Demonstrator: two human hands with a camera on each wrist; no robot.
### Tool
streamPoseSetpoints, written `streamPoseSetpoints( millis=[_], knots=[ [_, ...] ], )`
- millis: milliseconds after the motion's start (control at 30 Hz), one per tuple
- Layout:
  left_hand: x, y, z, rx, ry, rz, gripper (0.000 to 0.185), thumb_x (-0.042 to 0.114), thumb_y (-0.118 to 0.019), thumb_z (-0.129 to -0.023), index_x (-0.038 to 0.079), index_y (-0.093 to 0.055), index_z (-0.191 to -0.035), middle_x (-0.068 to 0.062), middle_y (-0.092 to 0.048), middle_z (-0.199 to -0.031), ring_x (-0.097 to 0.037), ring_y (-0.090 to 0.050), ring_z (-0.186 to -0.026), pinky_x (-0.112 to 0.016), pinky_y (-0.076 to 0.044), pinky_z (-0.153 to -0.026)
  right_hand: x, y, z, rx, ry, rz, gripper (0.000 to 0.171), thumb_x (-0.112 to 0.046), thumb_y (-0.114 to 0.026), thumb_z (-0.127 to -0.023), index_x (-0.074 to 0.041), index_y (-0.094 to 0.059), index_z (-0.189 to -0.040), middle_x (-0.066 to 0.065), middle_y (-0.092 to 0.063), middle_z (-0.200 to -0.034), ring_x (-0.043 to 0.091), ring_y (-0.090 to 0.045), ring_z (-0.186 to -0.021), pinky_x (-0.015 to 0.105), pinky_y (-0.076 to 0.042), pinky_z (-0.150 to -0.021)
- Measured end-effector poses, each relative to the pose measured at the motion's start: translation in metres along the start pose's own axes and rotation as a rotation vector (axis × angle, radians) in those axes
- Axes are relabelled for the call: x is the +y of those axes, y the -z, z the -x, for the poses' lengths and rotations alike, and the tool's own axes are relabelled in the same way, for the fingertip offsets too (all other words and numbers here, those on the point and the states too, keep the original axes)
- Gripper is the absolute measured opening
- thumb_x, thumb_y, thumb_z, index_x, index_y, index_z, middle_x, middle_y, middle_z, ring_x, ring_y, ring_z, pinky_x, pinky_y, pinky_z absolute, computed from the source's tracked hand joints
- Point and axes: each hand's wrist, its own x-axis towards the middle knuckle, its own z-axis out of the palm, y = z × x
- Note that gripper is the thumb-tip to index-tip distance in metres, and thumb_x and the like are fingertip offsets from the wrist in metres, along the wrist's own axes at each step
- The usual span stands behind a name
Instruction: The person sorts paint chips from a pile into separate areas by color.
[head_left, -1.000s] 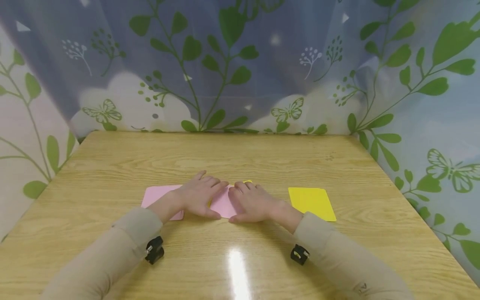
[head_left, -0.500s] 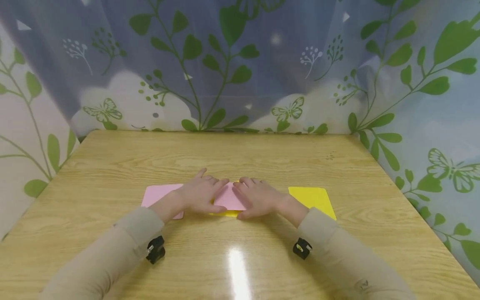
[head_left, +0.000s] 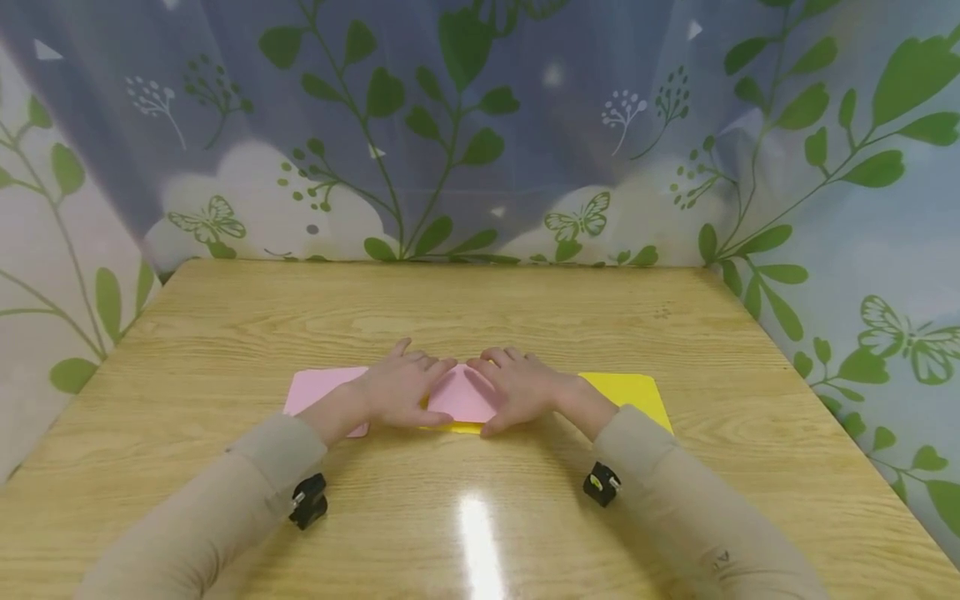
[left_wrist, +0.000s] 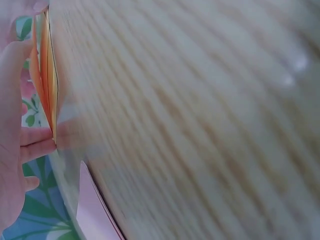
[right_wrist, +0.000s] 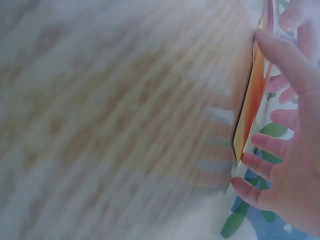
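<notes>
In the head view my left hand and right hand hold a small stack of coloured paper squares between them. The top pink square bows upward, and a yellow edge shows beneath it. Each thumb lies at the near edge, with fingers toward the far edge. The wrist views show the stack side-on, its orange-yellow layers slightly parted. Fingertips of the right hand touch the stack's corner, and its thumb meets the near edge. Part of the stack is hidden under both hands.
Pink squares lie on the wooden table to the left, partly behind my left wrist. A yellow square lies to the right, partly behind my right forearm. A leaf-patterned curtain surrounds the table.
My right hand has shifted slightly right. The top pink square has moved away from me and now bows upward, exposing yellow along the near edge. My left hand has barely moved.
</notes>
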Motion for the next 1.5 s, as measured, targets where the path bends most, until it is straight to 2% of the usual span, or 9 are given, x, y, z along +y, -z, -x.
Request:
streamPoseSetpoints(
  millis=[200,467,800,967,1200,1300,1500],
  knots=[
    [0.004,0.001,-0.001,0.010,0.010,-0.001,0.089,0.069,-0.049,-0.078,0.007,-0.036,-0.141,-0.012,-0.048,-0.133,-0.030,-0.041,-0.124,-0.061,-0.015,-0.104,0.002,-0.004,-0.003,0.028,0.018,0.066,0.100,-0.062,-0.069,-0.066,-0.011,-0.030,-0.143,0.014,-0.037,-0.136,0.031,-0.036,-0.120,0.051,-0.033,-0.095],
    [0.009,0.001,-0.003,-0.012,0.015,-0.019,0.096,0.073,-0.049,-0.075,0.007,-0.032,-0.143,-0.013,-0.042,-0.137,-0.033,-0.036,-0.126,-0.062,-0.015,-0.103,0.003,-0.004,-0.003,0.064,0.056,0.075,0.103,-0.063,-0.070,-0.065,-0.011,-0.029,-0.143,0.014,-0.038,-0.129,0.027,-0.035,-0.117,0.044,-0.032,-0.093],
    [0.010,0.001,-0.008,0.004,0.080,-0.057,0.103,0.078,-0.050,-0.069,0.003,-0.037,-0.139,-0.011,-0.043,-0.136,-0.029,-0.036,-0.126,-0.057,-0.015,-0.105,0.002,-0.003,0.001,0.097,0.060,0.070,0.102,-0.064,-0.068,-0.066,-0.005,-0.030,-0.140,0.016,-0.035,-0.133,0.029,-0.032,-0.122,0.046,-0.033,-0.093],
    [0.010,-0.001,-0.009,0.044,0.086,-0.084,0.105,0.080,-0.048,-0.068,0.002,-0.039,-0.137,-0.013,-0.044,-0.134,-0.030,-0.037,-0.124,-0.057,-0.015,-0.105,0.003,0.000,0.004,0.124,0.022,0.128,0.103,-0.070,-0.062,-0.068,-0.003,-0.032,-0.139,0.016,-0.034,-0.138,0.031,-0.030,-0.127,0.050,-0.030,-0.099],
    [0.010,0.002,-0.006,0.146,0.063,-0.122,0.100,0.077,-0.050,-0.070,-0.001,-0.044,-0.132,-0.014,-0.049,-0.127,-0.032,-0.041,-0.119,-0.058,-0.021,-0.102,0.005,0.006,0.011,0.151,-0.002,0.151,0.103,-0.067,-0.064,-0.068,0.002,-0.033,-0.139,0.017,-0.034,-0.140,0.031,-0.029,-0.129,0.051,-0.027,-0.101],
    [0.011,0.003,-0.005,0.164,0.062,-0.142,0.099,0.078,-0.048,-0.070,0.000,-0.044,-0.132,-0.014,-0.048,-0.127,-0.031,-0.042,-0.119,-0.057,-0.022,-0.102,0.006,0.006,0.012,0.151,-0.019,0.170,0.105,-0.070,-0.061,-0.068,0.000,-0.032,-0.140,0.016,-0.033,-0.141,0.030,-0.028,-0.130,0.051,-0.028,-0.101],
    [0.015,0.005,-0.003,0.226,0.041,-0.179,0.099,0.078,-0.049,-0.069,-0.001,-0.047,-0.128,-0.016,-0.051,-0.122,-0.031,-0.047,-0.112,-0.049,-0.034,-0.095,0.010,0.004,0.013,0.173,-0.015,0.217,0.105,-0.073,-0.059,-0.067,0.000,-0.033,-0.139,0.015,-0.036,-0.140,0.030,-0.031,-0.129,0.050,-0.031,-0.099]
  ],
)
